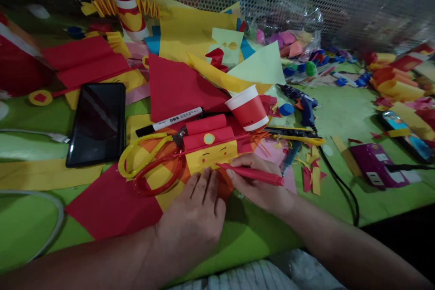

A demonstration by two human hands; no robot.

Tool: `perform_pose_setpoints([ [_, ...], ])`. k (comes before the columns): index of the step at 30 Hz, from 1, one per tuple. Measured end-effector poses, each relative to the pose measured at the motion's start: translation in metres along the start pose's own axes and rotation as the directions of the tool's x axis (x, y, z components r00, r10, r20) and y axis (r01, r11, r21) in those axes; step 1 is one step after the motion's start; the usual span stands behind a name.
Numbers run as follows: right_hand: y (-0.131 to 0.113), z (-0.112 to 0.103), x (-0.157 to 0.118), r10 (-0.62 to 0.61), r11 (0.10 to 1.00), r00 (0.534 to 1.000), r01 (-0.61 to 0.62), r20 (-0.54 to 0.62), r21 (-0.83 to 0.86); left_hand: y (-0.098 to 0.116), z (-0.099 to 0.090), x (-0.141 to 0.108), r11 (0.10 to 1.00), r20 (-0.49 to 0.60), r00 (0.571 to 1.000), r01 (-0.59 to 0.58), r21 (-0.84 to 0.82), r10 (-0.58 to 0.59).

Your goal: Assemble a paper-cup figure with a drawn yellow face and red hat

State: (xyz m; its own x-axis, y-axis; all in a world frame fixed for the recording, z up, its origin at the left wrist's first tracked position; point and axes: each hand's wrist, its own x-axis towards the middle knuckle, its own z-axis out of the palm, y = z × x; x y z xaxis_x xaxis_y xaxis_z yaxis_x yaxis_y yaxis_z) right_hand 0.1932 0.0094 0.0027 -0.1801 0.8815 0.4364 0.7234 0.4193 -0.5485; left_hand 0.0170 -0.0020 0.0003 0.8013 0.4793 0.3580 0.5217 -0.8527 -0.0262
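Right hand (260,194) snug around a red marker (261,176), left hand (195,210) open, fingertips (206,172) on yellow paper face (211,156)

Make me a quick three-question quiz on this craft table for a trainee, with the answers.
1. Fill in: the red pen is in the ____ hand.
2. True or false: fingers of the left hand rest on the yellow paper face.
3. What color is the glue gun? a) orange b) dark blue c) white

Key: 1. right; 2. true; 3. b
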Motion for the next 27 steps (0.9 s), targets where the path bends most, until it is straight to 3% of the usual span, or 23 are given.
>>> perform_pose_setpoints([
  [6,-0.0005,0.0005,0.0007,-0.016,1.000,1.000,0.016,-0.003,-0.005,-0.0001,-0.0006,0.0015,1.000,-0.038,0.999,0.000,0.004,0.000],
  [27,0.0002,-0.0011,-0.0003,0.025,0.999,1.000,-0.026,0.009,0.029,0.0000,-0.0016,0.0031,1.000,-0.016,1.000,-0.001,-0.001,0.001],
])
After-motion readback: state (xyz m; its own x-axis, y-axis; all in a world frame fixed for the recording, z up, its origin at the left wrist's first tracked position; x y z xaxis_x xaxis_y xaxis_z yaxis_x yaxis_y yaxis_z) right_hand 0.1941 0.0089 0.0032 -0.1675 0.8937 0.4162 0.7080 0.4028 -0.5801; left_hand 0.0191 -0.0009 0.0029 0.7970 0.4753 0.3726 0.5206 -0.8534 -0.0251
